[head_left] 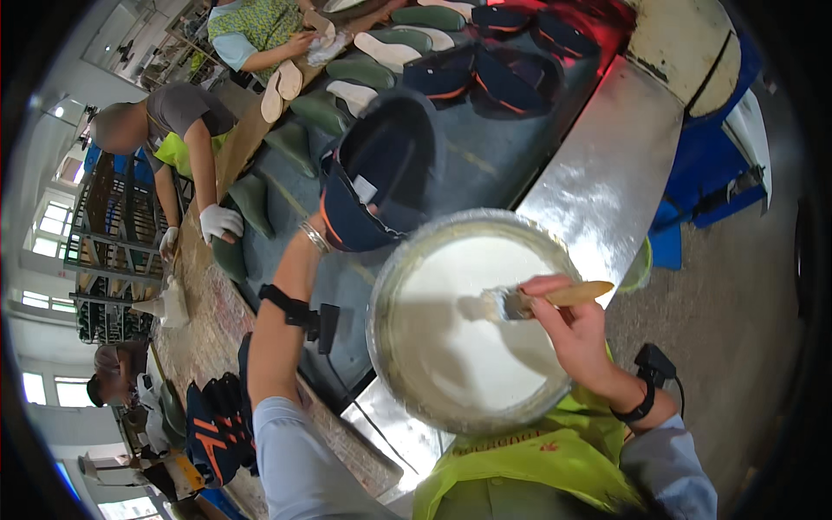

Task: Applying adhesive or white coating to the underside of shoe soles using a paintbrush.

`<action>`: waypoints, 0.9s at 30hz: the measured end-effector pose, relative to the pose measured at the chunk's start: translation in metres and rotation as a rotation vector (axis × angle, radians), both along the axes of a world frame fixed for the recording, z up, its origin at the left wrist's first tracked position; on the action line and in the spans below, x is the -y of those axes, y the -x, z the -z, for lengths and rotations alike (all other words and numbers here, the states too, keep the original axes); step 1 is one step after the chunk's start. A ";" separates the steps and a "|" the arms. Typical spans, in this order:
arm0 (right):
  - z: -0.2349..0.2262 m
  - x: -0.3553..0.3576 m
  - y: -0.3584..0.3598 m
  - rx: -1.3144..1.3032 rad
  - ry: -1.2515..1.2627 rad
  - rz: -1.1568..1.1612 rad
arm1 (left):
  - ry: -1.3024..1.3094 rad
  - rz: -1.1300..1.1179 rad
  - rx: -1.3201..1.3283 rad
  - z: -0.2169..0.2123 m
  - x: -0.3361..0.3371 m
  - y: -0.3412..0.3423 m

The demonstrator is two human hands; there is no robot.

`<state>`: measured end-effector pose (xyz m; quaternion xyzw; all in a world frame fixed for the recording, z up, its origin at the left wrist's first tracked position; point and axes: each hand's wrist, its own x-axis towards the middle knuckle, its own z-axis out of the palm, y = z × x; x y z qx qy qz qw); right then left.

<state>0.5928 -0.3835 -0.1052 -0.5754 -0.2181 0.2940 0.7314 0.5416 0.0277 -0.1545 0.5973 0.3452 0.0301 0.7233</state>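
My left hand (326,227), mostly hidden, is closed on a navy shoe upper (394,227) with orange trim and a white label inside. The upper is tilted, its opening facing me, just beyond a large metal basin (379,347). White liquid (451,364) fills much of that basin. Over it, my right hand (572,338) grips a paintbrush (579,293) by its wooden handle. The bristles, coated white, point left at the liquid; whether they touch it I cannot tell.
A dark conveyor belt (472,165) carries green soles (293,147), pale insoles (386,52) and more navy uppers (511,82). A co-worker's white-gloved hand (217,224) touches a sole at left. Another person (256,35) works farther back. Several uppers (208,433) hang lower left. A metal ledge (607,165) runs right.
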 end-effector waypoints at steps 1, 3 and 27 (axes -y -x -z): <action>0.002 0.003 -0.003 -0.008 0.025 0.010 | 0.050 0.122 -0.113 0.012 -0.006 0.000; 0.006 0.003 -0.010 -0.022 0.062 0.025 | 0.319 0.079 -0.132 0.041 -0.014 -0.006; 0.013 0.005 -0.013 0.010 0.174 0.071 | 0.295 0.077 -0.193 0.085 -0.026 -0.026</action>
